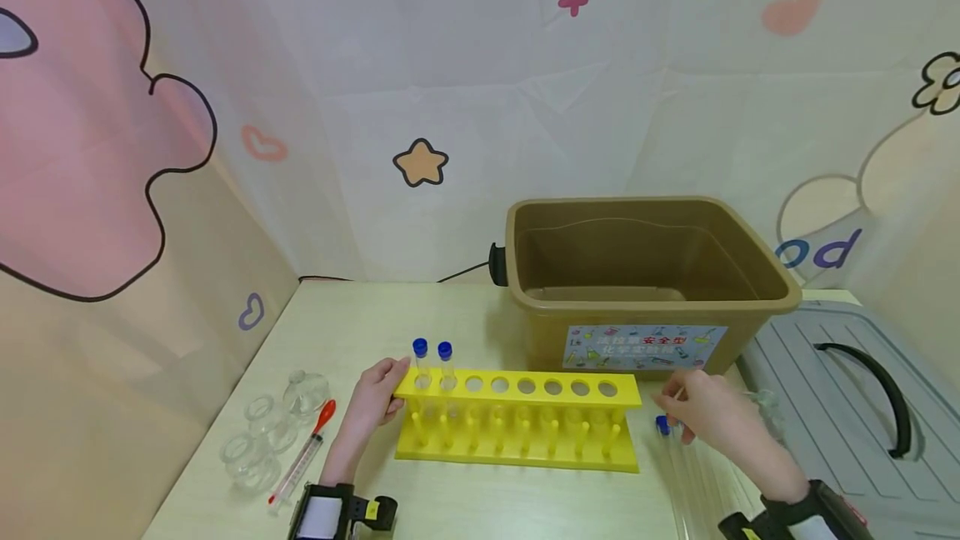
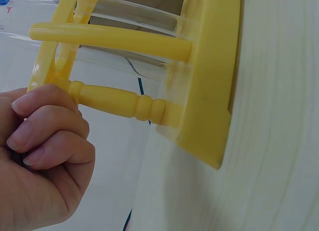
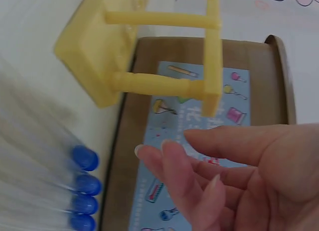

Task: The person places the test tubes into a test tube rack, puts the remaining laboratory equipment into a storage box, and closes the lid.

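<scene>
Mid-table (image 1: 465, 500), yellow rack (image 1: 513, 394) stands upright w/ two blue-capped tubes (image 1: 421, 347) in its two L-most holes. L hand (image 1: 378, 394) grips rack's L end, thumb up at top bar, fingers curled in by the end post. R hand (image 1: 712, 407) is part-open, thumb apart from loosely bent fingers, nothing held; it's just off rack's R end, nr more tubes (image 3: 88, 184) lying flat, blue caps on. Brown bin (image 1: 543, 336) behind, to R.
</scene>
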`<state>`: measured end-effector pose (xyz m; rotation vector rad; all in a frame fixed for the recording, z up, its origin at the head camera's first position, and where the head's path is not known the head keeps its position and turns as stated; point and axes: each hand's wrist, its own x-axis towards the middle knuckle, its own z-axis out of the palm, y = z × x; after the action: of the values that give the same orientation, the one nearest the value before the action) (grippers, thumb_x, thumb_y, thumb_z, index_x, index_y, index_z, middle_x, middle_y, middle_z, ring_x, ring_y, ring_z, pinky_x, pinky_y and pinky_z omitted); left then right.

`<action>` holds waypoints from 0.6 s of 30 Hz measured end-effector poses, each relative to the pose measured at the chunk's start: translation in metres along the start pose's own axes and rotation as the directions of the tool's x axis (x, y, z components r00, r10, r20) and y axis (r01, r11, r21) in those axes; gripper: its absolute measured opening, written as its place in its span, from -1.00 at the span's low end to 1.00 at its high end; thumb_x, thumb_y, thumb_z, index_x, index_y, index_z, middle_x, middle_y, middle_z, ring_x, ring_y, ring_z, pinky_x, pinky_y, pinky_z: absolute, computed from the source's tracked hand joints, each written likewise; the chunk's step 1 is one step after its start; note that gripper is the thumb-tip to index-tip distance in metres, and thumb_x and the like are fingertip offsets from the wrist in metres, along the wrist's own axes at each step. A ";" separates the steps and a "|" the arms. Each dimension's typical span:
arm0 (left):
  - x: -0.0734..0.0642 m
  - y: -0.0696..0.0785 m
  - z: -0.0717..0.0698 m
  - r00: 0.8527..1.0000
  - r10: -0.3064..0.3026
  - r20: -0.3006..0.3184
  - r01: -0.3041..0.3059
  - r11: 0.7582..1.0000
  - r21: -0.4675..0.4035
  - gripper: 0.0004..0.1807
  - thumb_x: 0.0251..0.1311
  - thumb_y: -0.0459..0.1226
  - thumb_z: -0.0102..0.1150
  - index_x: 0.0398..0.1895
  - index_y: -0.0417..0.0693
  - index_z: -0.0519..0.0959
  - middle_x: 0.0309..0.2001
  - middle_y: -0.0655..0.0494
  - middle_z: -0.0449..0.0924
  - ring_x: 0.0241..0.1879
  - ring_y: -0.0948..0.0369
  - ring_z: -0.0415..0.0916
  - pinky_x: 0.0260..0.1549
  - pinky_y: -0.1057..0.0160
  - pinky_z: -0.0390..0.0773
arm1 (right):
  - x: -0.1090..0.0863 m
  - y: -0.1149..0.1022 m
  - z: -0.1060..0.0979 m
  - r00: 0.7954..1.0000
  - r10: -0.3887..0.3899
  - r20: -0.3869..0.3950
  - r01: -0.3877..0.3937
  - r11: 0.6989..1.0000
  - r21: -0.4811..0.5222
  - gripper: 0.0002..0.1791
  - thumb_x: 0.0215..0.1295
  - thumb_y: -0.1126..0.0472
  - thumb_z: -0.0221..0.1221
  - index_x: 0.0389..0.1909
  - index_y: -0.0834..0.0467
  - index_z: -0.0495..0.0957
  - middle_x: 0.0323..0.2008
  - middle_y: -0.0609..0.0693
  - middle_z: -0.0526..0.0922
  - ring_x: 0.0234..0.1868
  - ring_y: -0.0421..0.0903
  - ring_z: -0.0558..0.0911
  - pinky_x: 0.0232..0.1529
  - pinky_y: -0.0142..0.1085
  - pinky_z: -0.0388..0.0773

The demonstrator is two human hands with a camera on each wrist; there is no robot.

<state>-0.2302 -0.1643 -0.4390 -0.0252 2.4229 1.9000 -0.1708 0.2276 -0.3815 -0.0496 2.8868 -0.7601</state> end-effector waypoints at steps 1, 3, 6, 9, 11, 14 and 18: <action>0.000 0.000 0.000 1.000 0.001 0.000 -0.001 1.000 -0.002 -0.64 0.34 -0.09 -0.13 -0.31 -0.26 0.39 -0.71 0.09 0.20 -0.78 0.25 0.10 -0.81 0.42 0.09 | 0.001 0.002 0.002 1.000 0.013 0.011 -0.013 1.000 -0.009 -0.87 0.20 0.22 0.15 -0.41 0.23 0.50 -0.63 -0.08 0.50 -0.71 -0.11 0.49 -0.65 -0.25 0.35; 0.000 0.000 0.000 1.000 0.002 0.002 -0.002 1.000 -0.007 -0.64 0.34 -0.09 -0.13 -0.32 -0.25 0.39 -0.71 0.09 0.19 -0.78 0.25 0.10 -0.81 0.42 0.09 | 0.002 0.005 0.006 0.999 0.028 0.025 -0.027 0.999 -0.037 -0.89 0.18 0.25 0.16 -0.46 0.21 0.50 -0.66 -0.08 0.48 -0.72 -0.12 0.49 -0.64 -0.25 0.35; -0.001 0.000 0.000 1.000 0.004 0.002 -0.004 1.000 -0.012 -0.64 0.33 -0.08 -0.12 -0.33 -0.25 0.39 -0.71 0.10 0.19 -0.78 0.26 0.10 -0.81 0.42 0.08 | 0.002 0.007 0.010 0.998 0.048 0.036 -0.045 0.996 -0.082 -0.88 0.16 0.27 0.17 -0.53 0.17 0.49 -0.73 -0.07 0.45 -0.73 -0.13 0.47 -0.63 -0.24 0.33; -0.001 -0.001 0.000 1.000 0.000 0.002 0.000 1.000 -0.013 -0.64 0.33 -0.08 -0.12 -0.33 -0.25 0.38 -0.71 0.10 0.19 -0.78 0.25 0.11 -0.81 0.42 0.09 | 0.001 0.010 0.014 0.997 0.063 0.034 -0.059 0.993 -0.101 -0.86 0.13 0.28 0.17 -0.56 0.17 0.45 -0.77 -0.06 0.43 -0.74 -0.14 0.46 -0.64 -0.25 0.32; 0.000 -0.001 0.000 1.000 -0.001 0.000 0.001 1.000 -0.009 -0.64 0.34 -0.08 -0.13 -0.32 -0.25 0.39 -0.70 0.09 0.20 -0.78 0.25 0.11 -0.81 0.42 0.09 | 0.001 0.011 0.016 0.997 0.069 0.038 -0.065 0.992 -0.105 -0.85 0.12 0.30 0.17 -0.58 0.18 0.43 -0.77 -0.06 0.43 -0.74 -0.14 0.46 -0.64 -0.27 0.31; 0.000 -0.001 0.000 1.000 -0.004 -0.003 0.004 1.000 -0.002 -0.64 0.34 -0.08 -0.13 -0.30 -0.25 0.39 -0.69 0.09 0.21 -0.77 0.25 0.12 -0.80 0.42 0.10 | 0.002 0.012 0.018 0.995 0.087 0.058 -0.081 0.992 -0.099 -0.84 0.10 0.32 0.17 -0.61 0.18 0.43 -0.77 -0.05 0.43 -0.75 -0.13 0.46 -0.66 -0.28 0.31; 0.000 0.000 0.000 1.000 -0.008 -0.004 0.008 1.000 0.000 -0.65 0.34 -0.09 -0.13 -0.31 -0.25 0.39 -0.69 0.08 0.21 -0.77 0.25 0.12 -0.80 0.42 0.10 | 0.003 0.012 0.020 0.991 0.105 0.079 -0.097 0.990 -0.099 -0.82 0.10 0.35 0.16 -0.64 0.18 0.44 -0.77 -0.04 0.44 -0.74 -0.12 0.47 -0.64 -0.26 0.32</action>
<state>-0.2305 -0.1645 -0.4392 -0.0379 2.4220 1.8980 -0.1708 0.2278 -0.4049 0.0520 2.8189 -0.5889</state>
